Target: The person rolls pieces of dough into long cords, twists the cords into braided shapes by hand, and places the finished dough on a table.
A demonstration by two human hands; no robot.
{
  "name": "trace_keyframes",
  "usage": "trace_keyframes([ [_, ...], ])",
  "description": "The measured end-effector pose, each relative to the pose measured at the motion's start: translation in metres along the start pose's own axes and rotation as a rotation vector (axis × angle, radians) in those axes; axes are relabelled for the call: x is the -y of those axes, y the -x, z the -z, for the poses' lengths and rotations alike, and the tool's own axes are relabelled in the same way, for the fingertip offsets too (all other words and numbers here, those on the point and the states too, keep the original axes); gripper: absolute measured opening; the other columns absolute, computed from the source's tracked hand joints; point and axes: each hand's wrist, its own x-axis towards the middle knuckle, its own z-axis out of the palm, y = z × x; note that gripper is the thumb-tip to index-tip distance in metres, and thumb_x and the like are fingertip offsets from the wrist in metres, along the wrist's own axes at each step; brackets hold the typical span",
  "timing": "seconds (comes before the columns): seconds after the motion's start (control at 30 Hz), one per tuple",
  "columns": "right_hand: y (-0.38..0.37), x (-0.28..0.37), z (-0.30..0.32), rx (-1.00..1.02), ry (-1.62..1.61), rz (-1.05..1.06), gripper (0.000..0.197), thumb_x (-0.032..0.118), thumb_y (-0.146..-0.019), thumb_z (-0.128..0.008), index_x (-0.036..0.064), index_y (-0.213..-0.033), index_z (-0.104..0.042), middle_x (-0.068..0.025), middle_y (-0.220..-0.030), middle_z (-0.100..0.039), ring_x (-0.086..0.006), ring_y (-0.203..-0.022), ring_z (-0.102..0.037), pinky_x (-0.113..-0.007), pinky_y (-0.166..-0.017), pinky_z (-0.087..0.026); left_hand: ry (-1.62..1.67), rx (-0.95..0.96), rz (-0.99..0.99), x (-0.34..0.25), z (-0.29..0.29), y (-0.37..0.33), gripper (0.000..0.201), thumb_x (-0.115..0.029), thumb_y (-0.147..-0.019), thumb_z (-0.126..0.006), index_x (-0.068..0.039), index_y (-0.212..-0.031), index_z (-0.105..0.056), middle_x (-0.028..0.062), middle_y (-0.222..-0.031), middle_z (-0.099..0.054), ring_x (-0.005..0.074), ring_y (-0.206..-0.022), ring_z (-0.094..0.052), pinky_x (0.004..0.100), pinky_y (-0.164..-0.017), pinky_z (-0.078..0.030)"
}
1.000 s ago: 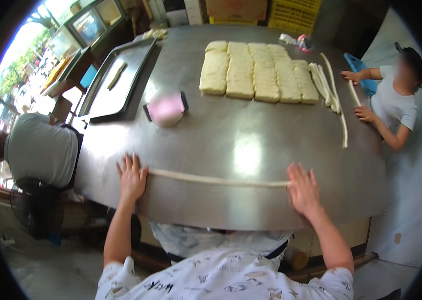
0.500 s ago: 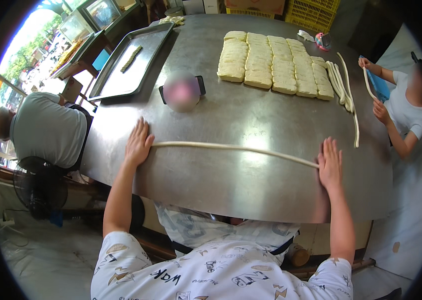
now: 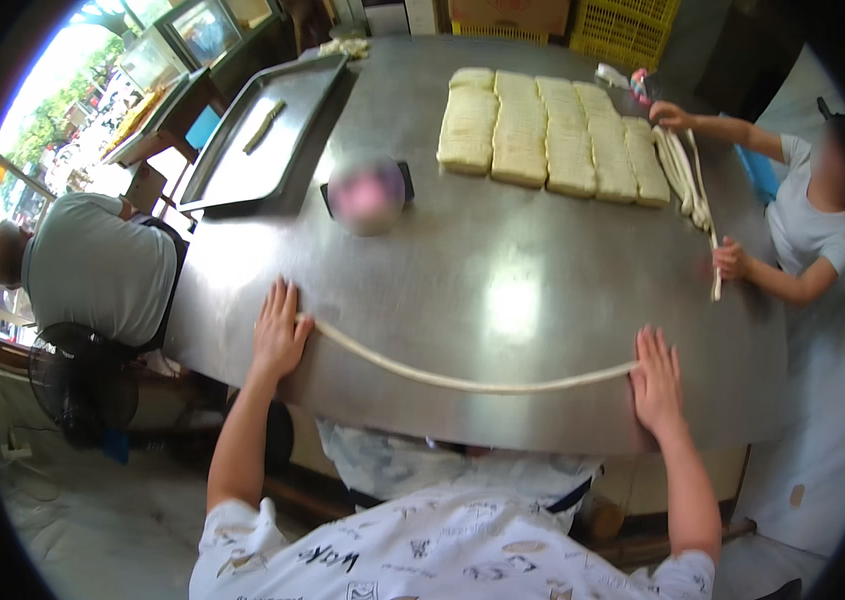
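Observation:
A long thin dough rope (image 3: pixel 473 384) lies across the near part of the metal table, its middle sagging toward me. Over its left end my left hand (image 3: pixel 281 330) rests flat, fingers stretched out. My right hand (image 3: pixel 655 375) presses flat on the right end, palm down and fingers extended. Neither hand grips the rope; its tips go under the palms. Farther off, several rows of pale dough blocks (image 3: pixel 548 135) lie side by side. To their right is a bunch of dough ropes (image 3: pixel 681 170), where a co-worker's hands (image 3: pixel 731 260) hold another rope.
A dark baking tray (image 3: pixel 213 190) with a short twisted dough strip (image 3: pixel 265 127) is at the far left of the steel table (image 3: pixel 403 290). A phone-like device (image 3: pixel 368 195), partly blurred, stands nearer. One person sits at left by a black fan (image 3: pixel 83 380). Yellow crates (image 3: pixel 623 35) stand behind.
Both my hands have moved toward me, and the rope's middle now bows my way. The co-worker has lowered a rope beside the bunch on the table.

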Motion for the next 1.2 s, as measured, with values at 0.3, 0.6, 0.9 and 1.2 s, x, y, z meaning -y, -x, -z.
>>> trace_keyframes([
  [0.3,0.026,0.024,0.0,-0.146,0.016,-0.017,0.056,0.035,-0.114,-0.057,0.0051,-0.161,-0.055,-0.0157,-0.172,-0.048,-0.0343,-0.163,-0.039,-0.056,-0.132,-0.031,0.095,-0.188,-0.064,-0.015,0.001,0.038,0.059,-0.042,-0.112,-0.057,-0.003,-0.157,-0.058,0.0176,-0.168,-0.05,0.0335,-0.16,-0.043,0.0479,-0.134,-0.028],
  [0.6,-0.014,0.024,0.062,0.735,-1.083,-0.112,0.014,0.014,-0.108,-0.065,0.0019,-0.109,-0.073,0.0009,-0.085,-0.069,-0.0076,-0.081,-0.061,-0.028,-0.073,-0.05,1.238,0.616,-0.003,-0.045,0.095,0.014,0.025,-0.026,-0.113,-0.063,-0.002,-0.11,-0.071,-0.0003,-0.081,-0.063,0.011,-0.082,-0.06,0.0294,-0.077,-0.05],
  [0.9,0.002,-0.126,0.089,0.124,-0.72,-0.277,0.014,0.014,-0.103,-0.074,0.0063,-0.091,-0.073,0.0069,-0.075,-0.057,-0.0032,-0.069,-0.049,-0.024,-0.061,-0.038,0.731,0.238,0.147,0.087,0.061,0.047,0.02,-0.022,-0.106,-0.075,-0.004,-0.103,-0.081,-0.0079,-0.071,-0.052,0.0043,-0.066,-0.044,0.0252,-0.058,-0.036],
  [1.2,-0.006,-0.057,0.075,0.107,-0.385,-0.183,0.023,0.024,-0.095,-0.079,0.0033,-0.106,-0.081,-0.0165,-0.098,-0.078,-0.0291,-0.092,-0.074,-0.039,-0.085,-0.057,-0.153,-0.107,0.441,0.084,0.068,-0.018,0.032,-0.048,-0.098,-0.08,-0.019,-0.109,-0.088,0.0093,-0.11,-0.077,0.0316,-0.104,-0.073,0.0481,-0.091,-0.059],
])
